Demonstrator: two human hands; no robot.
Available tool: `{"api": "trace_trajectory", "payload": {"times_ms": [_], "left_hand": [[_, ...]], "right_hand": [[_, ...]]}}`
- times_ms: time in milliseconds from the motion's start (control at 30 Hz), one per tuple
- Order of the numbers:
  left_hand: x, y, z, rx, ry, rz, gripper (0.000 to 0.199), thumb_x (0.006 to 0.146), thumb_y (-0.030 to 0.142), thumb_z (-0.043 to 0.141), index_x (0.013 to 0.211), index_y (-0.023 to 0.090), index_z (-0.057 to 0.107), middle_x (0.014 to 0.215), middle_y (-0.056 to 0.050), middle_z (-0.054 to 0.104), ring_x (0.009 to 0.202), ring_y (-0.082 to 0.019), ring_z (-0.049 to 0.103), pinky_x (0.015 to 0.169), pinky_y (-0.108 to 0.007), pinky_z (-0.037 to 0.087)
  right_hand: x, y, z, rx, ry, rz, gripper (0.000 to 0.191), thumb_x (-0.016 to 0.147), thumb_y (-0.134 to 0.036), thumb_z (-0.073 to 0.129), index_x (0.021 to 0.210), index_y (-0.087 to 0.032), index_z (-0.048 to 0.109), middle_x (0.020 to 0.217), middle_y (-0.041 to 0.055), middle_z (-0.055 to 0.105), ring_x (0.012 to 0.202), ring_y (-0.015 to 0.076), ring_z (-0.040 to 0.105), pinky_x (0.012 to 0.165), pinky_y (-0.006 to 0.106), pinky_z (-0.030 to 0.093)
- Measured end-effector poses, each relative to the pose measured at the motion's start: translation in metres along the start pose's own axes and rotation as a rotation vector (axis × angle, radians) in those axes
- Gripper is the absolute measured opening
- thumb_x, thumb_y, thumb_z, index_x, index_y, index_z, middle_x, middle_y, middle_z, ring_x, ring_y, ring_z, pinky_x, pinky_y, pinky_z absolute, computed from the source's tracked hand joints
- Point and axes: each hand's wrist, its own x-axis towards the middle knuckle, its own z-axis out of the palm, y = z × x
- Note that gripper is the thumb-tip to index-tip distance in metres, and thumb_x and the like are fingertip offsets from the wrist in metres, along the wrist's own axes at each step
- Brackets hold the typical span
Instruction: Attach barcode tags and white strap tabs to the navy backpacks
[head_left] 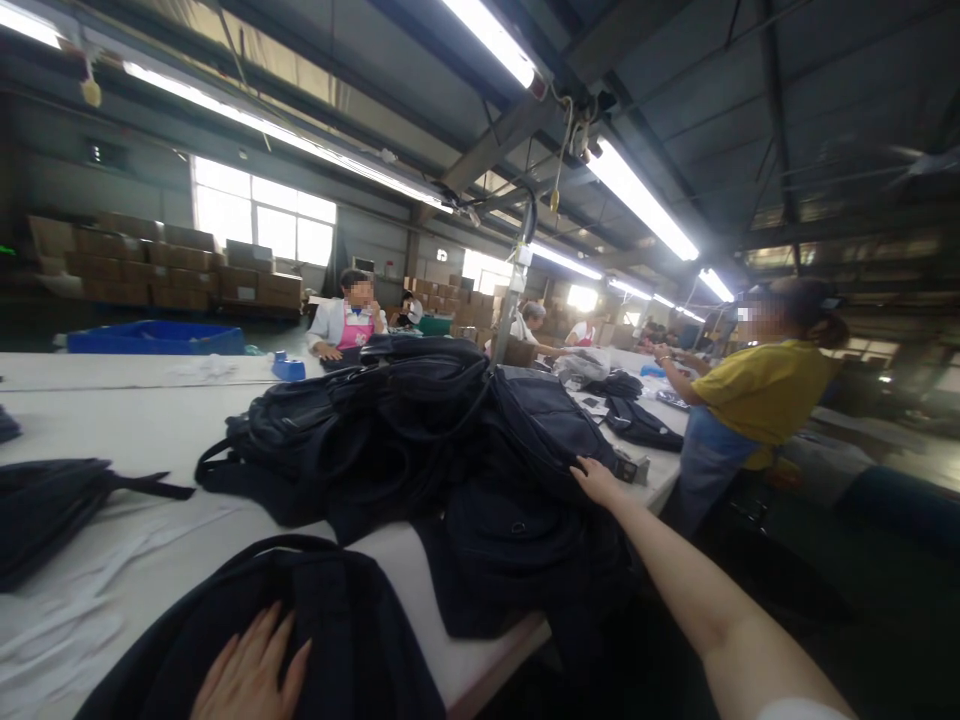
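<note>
A dark navy backpack (pixel 360 610) lies in front of me at the bottom of the view. My left hand (pixel 251 665) rests flat on it, fingers stretched out and a little apart. Farther right, my right arm reaches out to a pile of dark backpacks (pixel 360 430). There my right hand (pixel 600 482) touches the side of a black backpack (pixel 551 420), its fingers extended on the fabric. Just below that hand, another dark backpack (pixel 517 530) with a small ring on its front hangs partly over the table edge.
On the white table (pixel 150 410) are another dark bag (pixel 52 510) at left, white strips (pixel 97 590) and a small blue holder (pixel 289 367). A metal post (pixel 511 300) rises behind the pile. A co-worker in yellow (pixel 772 390) stands at right; another person (pixel 349 325) sits across.
</note>
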Motion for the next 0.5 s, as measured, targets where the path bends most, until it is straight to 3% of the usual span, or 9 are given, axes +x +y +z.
{"api": "trace_trajectory", "payload": {"times_ms": [167, 500], "left_hand": [[0.000, 0.002, -0.007, 0.013, -0.017, 0.018, 0.056, 0.079, 0.042, 0.035, 0.116, 0.014, 0.067, 0.135, -0.013, 0.057, 0.131, -0.028, 0.046, 0.114, -0.047, 0.025], [0.001, 0.005, -0.005, -0.013, 0.012, -0.018, 0.061, 0.080, 0.046, 0.031, 0.118, 0.013, 0.065, 0.134, -0.013, 0.057, 0.132, -0.028, 0.045, 0.115, -0.047, 0.024]], "right_hand": [[0.001, -0.009, 0.032, 0.002, -0.048, 0.020, 0.061, 0.098, -0.046, 0.028, 0.147, -0.010, 0.036, 0.149, 0.0190, 0.039, 0.140, 0.0261, 0.034, 0.111, 0.039, 0.026], [0.001, -0.001, 0.038, 0.016, -0.076, 0.030, 0.063, 0.098, -0.049, 0.026, 0.150, -0.013, 0.030, 0.153, 0.0165, 0.034, 0.142, 0.0266, 0.029, 0.114, 0.039, 0.021]]}}
